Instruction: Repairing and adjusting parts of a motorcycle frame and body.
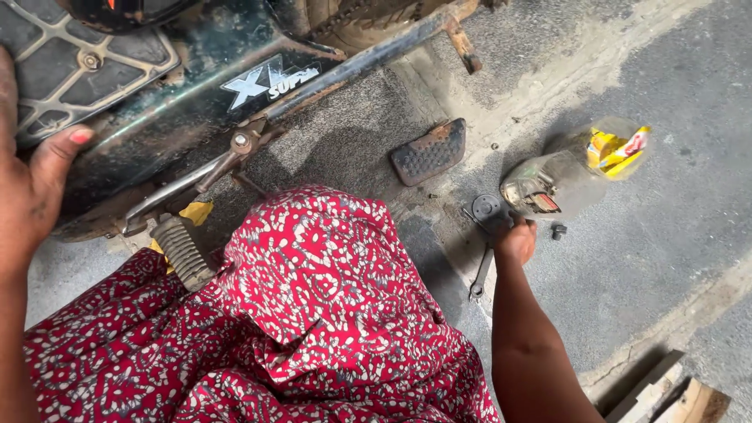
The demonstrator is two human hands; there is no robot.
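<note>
Hands apart: left (27,188) open on moped body (168,110), right (515,239) w/ fingers curled, grip unclear, above spanner (479,274) lying near-vertical.

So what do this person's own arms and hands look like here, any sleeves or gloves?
Both arms are bare, with no sleeves or gloves in view. The left hand has a pink-painted thumbnail. No ring or watch shows on the right hand. A red garment with white pattern covers the lap.

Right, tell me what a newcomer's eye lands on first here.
The red patterned cloth over the person's lap fills the lower middle. Above it, the dark motorbike body spans the top left, with the left hand pressed against it. The right hand reaches down to small metal parts on the pavement.
</note>
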